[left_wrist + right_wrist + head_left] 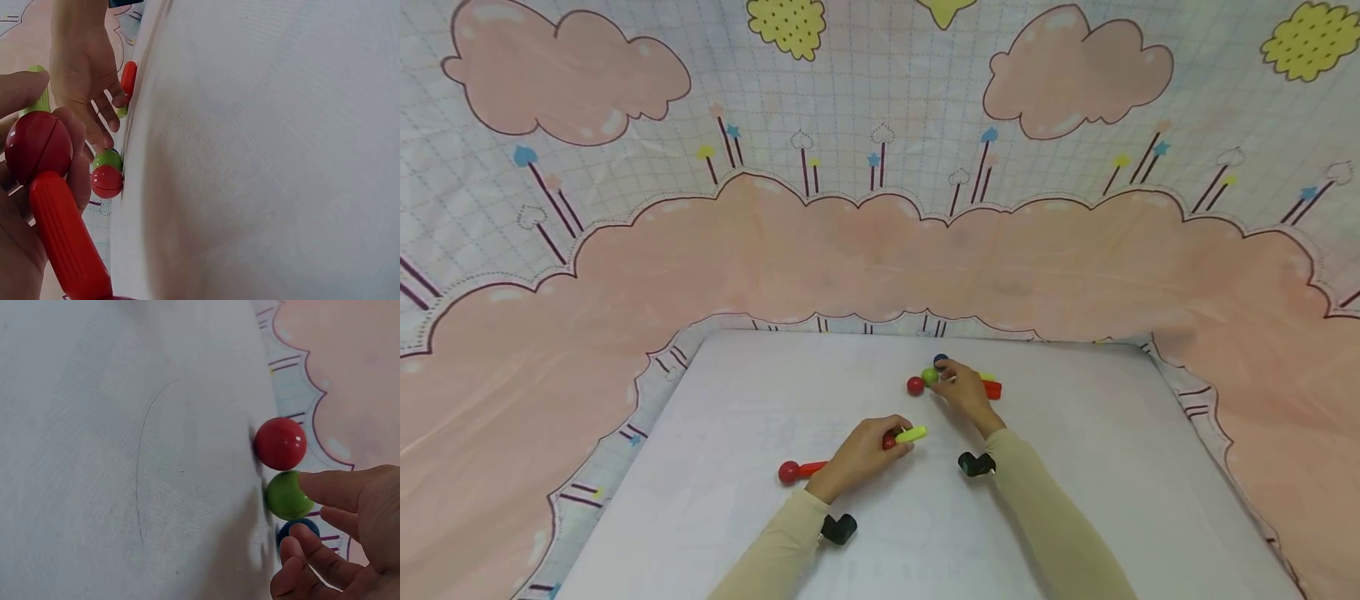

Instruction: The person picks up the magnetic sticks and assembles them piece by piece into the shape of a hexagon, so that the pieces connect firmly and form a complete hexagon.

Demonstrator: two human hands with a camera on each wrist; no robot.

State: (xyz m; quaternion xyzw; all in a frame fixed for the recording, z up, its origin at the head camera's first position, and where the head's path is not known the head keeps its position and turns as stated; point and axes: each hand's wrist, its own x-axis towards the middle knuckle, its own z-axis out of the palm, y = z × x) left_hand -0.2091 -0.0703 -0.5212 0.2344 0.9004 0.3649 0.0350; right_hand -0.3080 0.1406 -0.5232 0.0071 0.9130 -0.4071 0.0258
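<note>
In the head view my left hand (861,450) grips a joined toy piece at the left front. The left wrist view shows its red ball (39,147), with a ribbed red stick (70,234) running from it. A yellow-green stick (912,434) sticks out past the fingertips. Farther back, my right hand (966,396) reaches over a small group of balls. Its thumb is right at a green ball (289,495) and a fingertip overlaps a blue ball (299,532); thumb and finger are spread apart. Beside the green ball lies another red ball (280,444).
Partly behind my right hand lie a red stick (992,390) and a yellow stick (986,377). The white tabletop (760,383) ends at a back edge, close beyond the balls. A patterned cloth (865,258) hangs behind and around it.
</note>
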